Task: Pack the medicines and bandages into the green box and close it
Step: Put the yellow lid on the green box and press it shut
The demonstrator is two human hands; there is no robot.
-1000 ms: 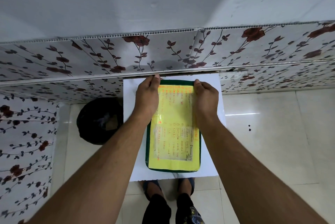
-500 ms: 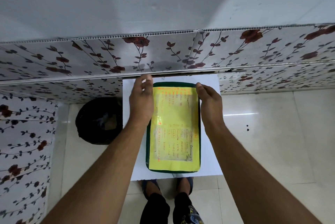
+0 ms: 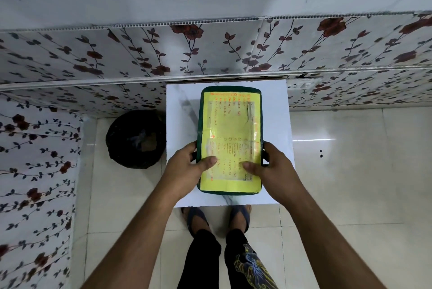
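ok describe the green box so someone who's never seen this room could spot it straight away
Find the small white table pushed against the flowered wall panels, right of the black bin. The green box lies shut on it, gripped at its near end by the left hand and right hand. A yellow handwritten sheet covers its lid.

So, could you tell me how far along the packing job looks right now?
Nearly finished: the green box sits lid-down on the white table, with no medicines or bandages outside. The left hand and right hand grip its near sides, thumbs pressing the yellow label. Only securing any latches, unseen here, may remain.
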